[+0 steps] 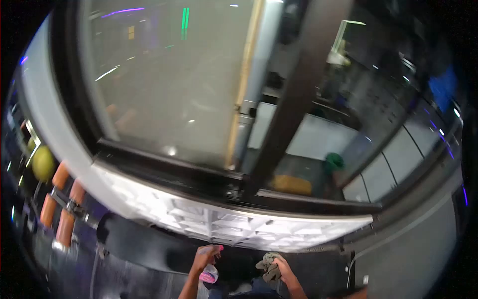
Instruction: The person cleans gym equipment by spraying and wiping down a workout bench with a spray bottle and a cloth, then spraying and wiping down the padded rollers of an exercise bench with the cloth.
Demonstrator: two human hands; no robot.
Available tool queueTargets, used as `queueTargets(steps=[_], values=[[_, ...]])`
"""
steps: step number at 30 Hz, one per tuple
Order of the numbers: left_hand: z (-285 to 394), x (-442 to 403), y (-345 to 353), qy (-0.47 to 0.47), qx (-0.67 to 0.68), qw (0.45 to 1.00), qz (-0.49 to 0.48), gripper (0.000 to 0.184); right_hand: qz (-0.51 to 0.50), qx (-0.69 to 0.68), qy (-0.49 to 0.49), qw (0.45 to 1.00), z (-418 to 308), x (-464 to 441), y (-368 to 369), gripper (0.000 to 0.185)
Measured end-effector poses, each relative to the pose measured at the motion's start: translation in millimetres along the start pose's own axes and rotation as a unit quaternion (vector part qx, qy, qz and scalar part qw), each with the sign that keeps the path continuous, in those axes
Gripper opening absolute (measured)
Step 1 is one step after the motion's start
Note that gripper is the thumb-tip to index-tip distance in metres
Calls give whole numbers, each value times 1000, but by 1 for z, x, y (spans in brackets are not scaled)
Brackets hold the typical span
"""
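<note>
Below the window (174, 99), my left hand (204, 257) closed round a clear bottle (209, 274), pink at both ends; my right hand (284, 270) clutched crumpled grey-brown cloth (269, 267).

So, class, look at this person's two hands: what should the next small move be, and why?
Probably raise the left hand to aim the clear-and-pink plastic spray bottle at the dark-framed glass pane. That hand already grips the bottle, the right hand holds a crumpled grey-green cloth, and both sit below the glass.
</note>
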State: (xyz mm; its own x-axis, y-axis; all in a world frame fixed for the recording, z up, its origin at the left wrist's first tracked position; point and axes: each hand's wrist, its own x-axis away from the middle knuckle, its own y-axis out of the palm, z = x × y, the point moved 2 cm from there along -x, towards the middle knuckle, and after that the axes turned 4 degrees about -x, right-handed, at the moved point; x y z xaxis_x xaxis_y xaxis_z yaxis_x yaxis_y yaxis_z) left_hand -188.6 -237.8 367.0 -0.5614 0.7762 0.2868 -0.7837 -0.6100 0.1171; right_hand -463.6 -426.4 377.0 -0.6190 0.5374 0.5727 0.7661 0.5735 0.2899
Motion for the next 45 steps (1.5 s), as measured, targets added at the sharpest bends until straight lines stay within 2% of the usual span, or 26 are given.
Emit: queueTargets(steps=[1, 4, 5, 7, 9, 11, 13, 15, 16, 17, 20, 21, 23, 25, 27, 31, 33, 35, 36, 38, 39, 41, 42, 43, 45], values=[[5, -6, -4, -49, -14, 998, -21, 31, 39, 22, -25, 999, 8, 16, 2, 37], [0, -25, -12, -88, 20, 993, -73, 31, 135, -4, -24, 991, 62, 51, -21, 39], [-7, -33, -12, -125, 35, 985, -117, 34, 161, -22, -39, 986, 70, 67, -19, 40], [-19, -47, -10, -120, -29, 971, -205, 37, 225, -90, -58, 968, 79, 105, -5, 44], [-17, -47, 4, -99, -56, 957, -265, 37, 252, -133, -96, 954, 99, 133, 3, 46], [-13, -45, 20, -68, -150, 922, -351, 38, 290, -164, -106, 937, 116, 159, 19, 44], [5, -26, 38, -60, -185, 905, -379, 34, 323, -187, -106, 922, 139, 178, 31, 42], [25, 4, 50, 58, -214, 878, -425, 29, 329, -126, -146, 925, 170, 193, 45, 37], [30, 23, 56, 6, -145, 901, -409, 29, 353, -128, -162, 913, 176, 203, 59, 34], [28, 38, 58, 2, -153, 893, -424, 29, 364, -141, -162, 906, 192, 208, 69, 34], [25, 87, 55, -13, -235, 870, -433, 29, 428, -173, -266, 846, 236, 223, 99, 33], [22, 103, 52, -12, -234, 866, -442, 29, 452, -140, -295, 830, 251, 227, 107, 33], [14, 133, 40, 15, -231, 868, -439, 30, 454, -204, -289, 818, 267, 242, 140, 35], [-6, 156, 23, 30, -223, 867, -444, 29, 443, -167, -284, 834, 280, 258, 170, 34], [-11, 182, 6, 27, -182, 879, -439, 29, 417, -195, -288, 840, 294, 272, 198, 35], [-18, 225, -37, 2, -183, 884, -431, 30, 377, -237, -297, 845, 339, 288, 236, 36], [-21, 234, -63, -8, -186, 884, -429, 32, 365, -254, -315, 839, 358, 298, 256, 39], [-17, 239, -89, 7, -226, 878, -423, 34, 378, -325, -300, 813, 369, 310, 286, 33], [-10, 243, -103, 10, -223, 885, -409, 35, 377, -321, -289, 819, 371, 315, 301, 33], [-3, 243, -138, 19, -205, 898, -388, 35, 466, -263, -224, 814, 377, 319, 332, 33], [0, 240, -155, 23, -204, 904, -376, 35, 464, -256, -218, 819, 385, 314, 343, 33], [11, 239, -195, 28, -213, 912, -349, 34, 526, -235, -189, 795, 404, 298, 361, 33], [14, 235, -219, 23, -199, 919, -339, 34, 519, -251, -200, 792, 409, 288, 371, 26], [16, 231, -246, 17, -187, 927, -326, 33, 507, -243, -196, 803, 417, 275, 380, 26], [9, 219, -303, 2, -182, 939, -292, 32, 482, -299, -225, 792, 431, 248, 399, 21]])
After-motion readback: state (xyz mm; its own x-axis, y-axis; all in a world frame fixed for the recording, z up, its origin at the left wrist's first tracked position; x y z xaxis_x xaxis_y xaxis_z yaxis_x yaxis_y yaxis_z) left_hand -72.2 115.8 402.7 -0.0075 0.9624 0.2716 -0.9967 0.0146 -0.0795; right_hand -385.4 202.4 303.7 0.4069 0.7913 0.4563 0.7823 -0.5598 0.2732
